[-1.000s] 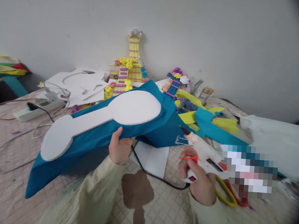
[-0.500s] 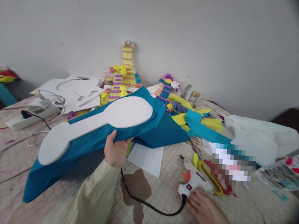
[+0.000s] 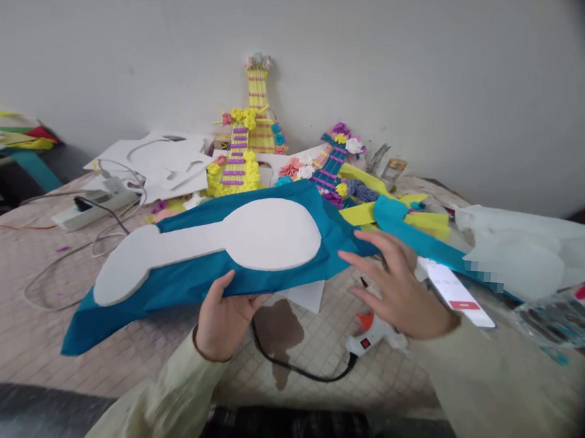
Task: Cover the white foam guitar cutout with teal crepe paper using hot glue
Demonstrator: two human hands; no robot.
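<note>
A white board cutout (image 3: 274,234) with two rounded ends and a narrow neck lies on a sheet of blue paper (image 3: 182,281). My left hand (image 3: 228,314) holds both from below near the middle, thumb at the paper's front edge and fingers hidden beneath. Raised at the right end of the paper, my right hand (image 3: 400,286) has its fingers spread and holds nothing. Below it on the table rests a white glue gun (image 3: 372,335) with an orange trigger and a black cord.
Behind stand decorated yellow (image 3: 237,152) and blue (image 3: 332,168) guitar shapes. White scraps (image 3: 169,164) and a power strip (image 3: 95,208) lie left. A lit phone (image 3: 460,294), blue strip (image 3: 416,237), white plastic sheet (image 3: 535,252) and clear packet (image 3: 561,314) are right.
My right hand has left the glue gun and risen to the paper's right end. The board and paper, in my left hand, are tilted less. The view has shifted.
</note>
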